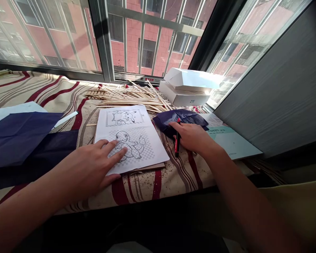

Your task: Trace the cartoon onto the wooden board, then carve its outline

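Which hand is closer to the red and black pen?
Right. The right hand lies against the red and black pen, over its upper part. The left hand is far to the pen's left, resting on the printed sheet.

The clearest text I can read from here is "ZTE", printed in dark letters on the front side of the white box (185, 95), at the far right of the window sill. On the window frame strip (137, 78), behind the pile of wooden sticks (129, 96), there is a small label with red print. One sign there looks like the letter P, but I cannot read the rest. The pale green booklet (230, 142) at right has small dark lines of print, and they are too small for me. The red and black pen (177, 142) also has small marks that I cannot read.
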`<control>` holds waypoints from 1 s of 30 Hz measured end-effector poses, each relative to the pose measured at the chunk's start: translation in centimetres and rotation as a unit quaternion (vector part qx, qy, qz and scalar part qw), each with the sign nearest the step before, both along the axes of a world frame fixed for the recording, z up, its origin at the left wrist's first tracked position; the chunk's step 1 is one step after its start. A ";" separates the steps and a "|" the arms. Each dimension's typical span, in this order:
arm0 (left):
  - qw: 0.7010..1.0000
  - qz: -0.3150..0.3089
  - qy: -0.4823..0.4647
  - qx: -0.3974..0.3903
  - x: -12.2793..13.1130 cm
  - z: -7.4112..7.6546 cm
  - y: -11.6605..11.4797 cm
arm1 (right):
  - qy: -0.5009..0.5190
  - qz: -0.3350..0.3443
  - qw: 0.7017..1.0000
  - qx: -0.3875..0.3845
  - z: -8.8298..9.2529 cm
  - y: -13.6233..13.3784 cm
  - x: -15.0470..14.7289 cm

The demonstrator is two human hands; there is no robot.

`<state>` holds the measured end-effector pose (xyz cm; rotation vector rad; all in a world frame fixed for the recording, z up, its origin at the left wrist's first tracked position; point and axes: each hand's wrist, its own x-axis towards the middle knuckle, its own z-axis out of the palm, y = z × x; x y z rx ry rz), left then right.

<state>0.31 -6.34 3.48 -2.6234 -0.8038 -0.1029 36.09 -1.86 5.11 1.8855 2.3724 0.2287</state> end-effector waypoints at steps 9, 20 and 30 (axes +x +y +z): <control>0.996 0.055 0.036 -0.057 0.5 0.3 0.7 | -0.027 -0.052 0.998 0.030 -0.1 0.8 1.1; 0.988 0.082 0.054 -0.121 0.7 0.8 0.4 | -0.017 -0.226 0.945 0.236 5.0 0.7 6.6; 0.998 -0.014 -0.057 0.009 -0.8 -1.8 -0.1 | 0.043 0.089 0.993 0.058 1.3 -0.4 1.8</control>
